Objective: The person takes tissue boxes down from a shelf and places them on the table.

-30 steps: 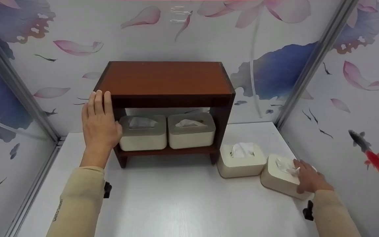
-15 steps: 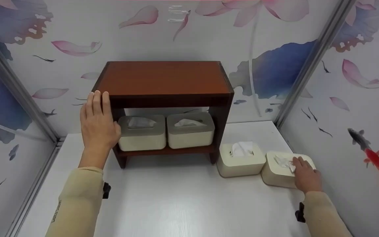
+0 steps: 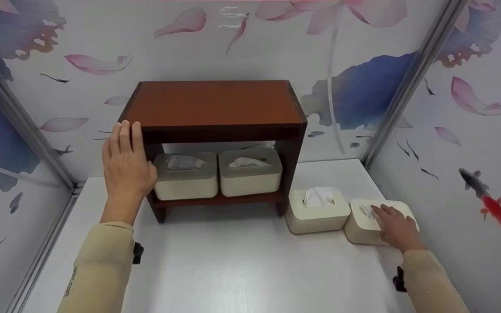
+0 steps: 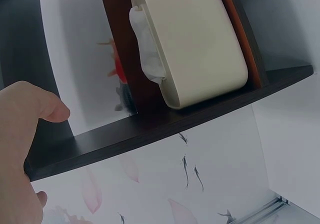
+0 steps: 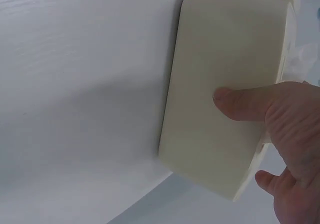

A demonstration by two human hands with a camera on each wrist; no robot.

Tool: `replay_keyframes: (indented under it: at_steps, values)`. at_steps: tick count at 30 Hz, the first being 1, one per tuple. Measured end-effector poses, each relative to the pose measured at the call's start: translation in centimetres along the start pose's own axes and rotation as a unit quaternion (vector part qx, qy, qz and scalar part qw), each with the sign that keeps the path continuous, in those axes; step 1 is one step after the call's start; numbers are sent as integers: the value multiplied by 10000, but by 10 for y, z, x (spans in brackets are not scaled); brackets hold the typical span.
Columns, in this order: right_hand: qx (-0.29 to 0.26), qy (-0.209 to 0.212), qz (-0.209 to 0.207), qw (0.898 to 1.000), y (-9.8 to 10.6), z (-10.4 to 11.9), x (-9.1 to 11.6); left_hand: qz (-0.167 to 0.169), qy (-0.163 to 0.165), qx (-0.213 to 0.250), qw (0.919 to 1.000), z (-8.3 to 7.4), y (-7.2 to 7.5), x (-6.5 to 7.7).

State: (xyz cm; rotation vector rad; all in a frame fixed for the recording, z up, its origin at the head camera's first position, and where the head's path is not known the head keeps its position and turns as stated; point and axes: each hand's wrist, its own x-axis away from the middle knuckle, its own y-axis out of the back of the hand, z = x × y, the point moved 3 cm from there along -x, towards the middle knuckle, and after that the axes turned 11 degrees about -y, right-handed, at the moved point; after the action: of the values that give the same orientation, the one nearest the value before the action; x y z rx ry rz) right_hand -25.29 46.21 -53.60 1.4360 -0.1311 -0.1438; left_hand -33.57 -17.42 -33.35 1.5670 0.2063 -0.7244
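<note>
In the head view my left hand [image 3: 128, 167] rests against the left front corner of a brown wooden shelf [image 3: 220, 102], its fingers straight and pointing up. The left wrist view shows my thumb beside the shelf's dark side panel. My right hand [image 3: 397, 227] lies over the cream tissue box [image 3: 359, 230] at the far right. Its fingers reach over the top to the white tissue, and its thumb touches the front face, as the right wrist view shows. Left of it stands another cream tissue box [image 3: 318, 221] with white tissue sticking out.
Two more tissue boxes, one on the left [image 3: 186, 187] and one on the right [image 3: 251, 182], sit side by side on the shelf's lower board. All stands on a white table [image 3: 233, 269]. Patterned walls [image 3: 472, 143] with metal corner posts enclose it.
The far-right tissue box has turned and shifted back, nearly in line with its neighbour. My right hand has slid left over its top. My left hand stays at the shelf corner.
</note>
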Motion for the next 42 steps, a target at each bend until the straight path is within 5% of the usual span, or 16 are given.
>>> replay_keyframes:
  at_steps: [19,32,42]
  values:
    - [502,420,-512,9965,-1,12,-20,-41,42,-60,10000,0,1,2]
    - [833,303,-305,9956,6,27,-40,27,87,-144,9999,-3,-1,-1]
    - [562,127,-59,9983,4,28,-50,47,120,-168,9998,-2,-1,-1]
